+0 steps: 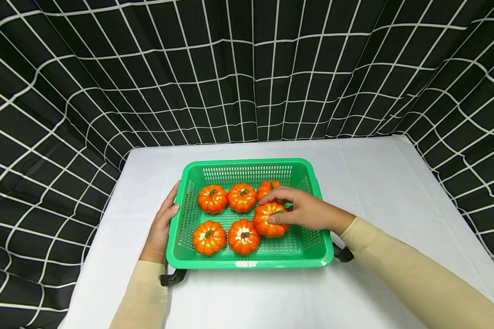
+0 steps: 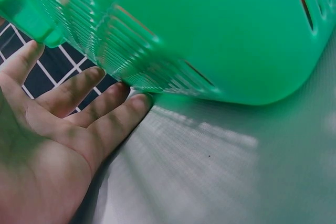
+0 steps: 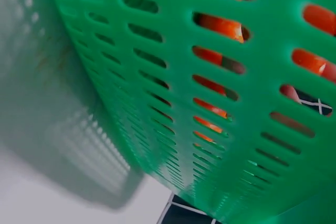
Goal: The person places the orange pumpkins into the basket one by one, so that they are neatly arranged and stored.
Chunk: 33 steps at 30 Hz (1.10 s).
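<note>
A green plastic basket [image 1: 249, 264] with slotted walls holds several small orange pumpkins, among them a front-left pumpkin [image 1: 209, 238] and a back-middle pumpkin [image 1: 242, 198]. At the basket's right side, my right hand [image 1: 302, 209] grips a pumpkin [image 1: 267, 226] between thumb and fingers, over the inside of the basket. That hand partly covers the back-right pumpkin [image 1: 265, 188]. My left hand [image 1: 162, 228] rests against the outside of the left wall, its fingers [image 2: 113, 124] extended along it. Through the slots of the basket wall [image 3: 173, 93], bits of orange show in the right wrist view.
A white cloth covers the table [image 1: 378, 192] under the basket. Black curtains [image 1: 247, 91] with white grid lines stand behind and on both sides. Dark wrist mounts [image 1: 174, 277] sit near both wrists.
</note>
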Motion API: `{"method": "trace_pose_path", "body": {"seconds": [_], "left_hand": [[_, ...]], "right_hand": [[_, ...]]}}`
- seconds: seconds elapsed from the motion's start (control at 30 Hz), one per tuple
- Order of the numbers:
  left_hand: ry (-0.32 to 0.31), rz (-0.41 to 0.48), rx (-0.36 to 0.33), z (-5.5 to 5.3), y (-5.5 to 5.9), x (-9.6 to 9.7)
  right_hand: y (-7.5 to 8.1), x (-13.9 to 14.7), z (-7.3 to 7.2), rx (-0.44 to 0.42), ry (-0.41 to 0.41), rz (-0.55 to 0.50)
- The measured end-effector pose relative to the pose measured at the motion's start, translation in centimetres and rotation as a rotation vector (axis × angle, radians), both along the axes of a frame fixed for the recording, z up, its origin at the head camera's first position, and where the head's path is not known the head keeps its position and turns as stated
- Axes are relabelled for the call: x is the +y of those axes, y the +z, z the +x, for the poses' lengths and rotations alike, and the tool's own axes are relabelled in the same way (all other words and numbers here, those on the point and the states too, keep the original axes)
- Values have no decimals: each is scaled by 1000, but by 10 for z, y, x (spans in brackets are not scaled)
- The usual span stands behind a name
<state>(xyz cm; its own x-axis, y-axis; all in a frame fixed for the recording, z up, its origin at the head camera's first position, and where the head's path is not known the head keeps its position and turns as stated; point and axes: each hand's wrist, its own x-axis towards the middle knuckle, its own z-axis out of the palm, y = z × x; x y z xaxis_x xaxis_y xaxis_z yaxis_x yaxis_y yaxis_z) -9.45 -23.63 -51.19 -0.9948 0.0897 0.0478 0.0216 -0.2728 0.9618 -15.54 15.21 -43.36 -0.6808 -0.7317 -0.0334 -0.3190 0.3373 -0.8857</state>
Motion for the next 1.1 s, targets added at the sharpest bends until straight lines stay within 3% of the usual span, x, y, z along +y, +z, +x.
{"method": "trace_pose_path", "body": {"seconds": [0.2, 0.53, 0.8, 1.1], "left_hand": [[1, 2, -7, -2, -4, -2], [-3, 9, -1, -2, -4, -1], [-4, 5, -3, -3, -6, -2], [-1, 5, -8, -3, -5, -3]], "right_hand": [[0, 1, 0, 46, 43, 86], [1, 1, -2, 10, 78, 137], [2, 1, -2, 22, 120, 236], [-1, -2, -3, 49, 165, 249]]}}
